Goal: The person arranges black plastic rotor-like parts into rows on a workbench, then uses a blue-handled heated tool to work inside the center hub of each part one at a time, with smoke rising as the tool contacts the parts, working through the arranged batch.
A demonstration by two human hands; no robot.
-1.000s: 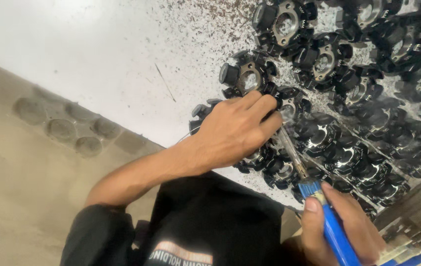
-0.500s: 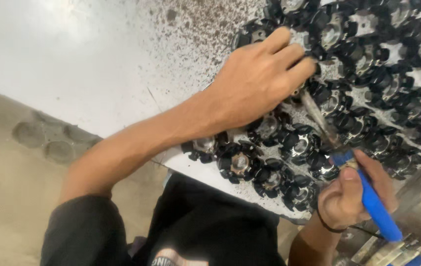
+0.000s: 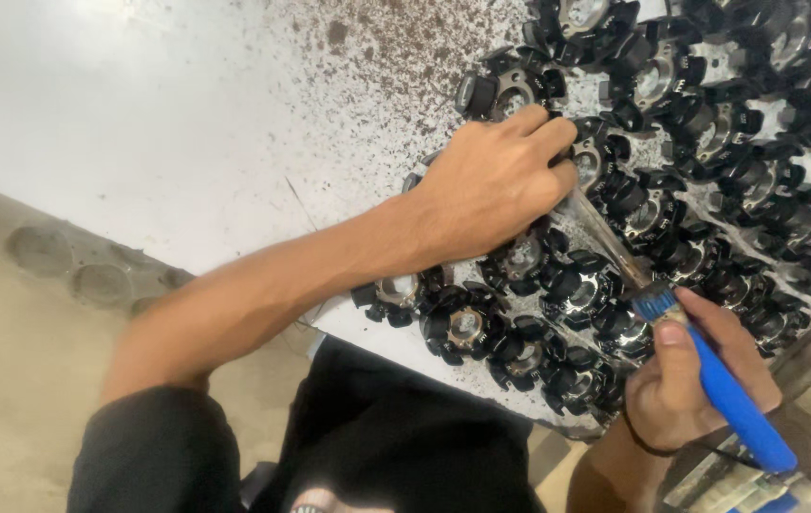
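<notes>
Your two hands are both busy — one tool between them and a crowd of parts under it. You have one screwdriver (image 3: pixel 709 380): its blue handle sits in your right hand (image 3: pixel 686 389), the grip there closed around it with the thumb pressed along the top, and its thin metal shaft runs up and away from that grip to end under the fingers of your left hand (image 3: pixel 496 185). The left grip is curled down over the shaft's tip and over one black part; whether it is clamped on that part I cannot tell, since the fingers hide it.

The black star-shaped knobs (image 3: pixel 462 323) with metal centres lie packed side by side on the white tabletop (image 3: pixel 140 123) — well over thirty in view, too crowded and too cut off at the edge for an exact count. They spread beyond the left grip, beside it and back toward the right grip, several touching one another. Dark specks dust the tabletop just beyond the left grip.
</notes>
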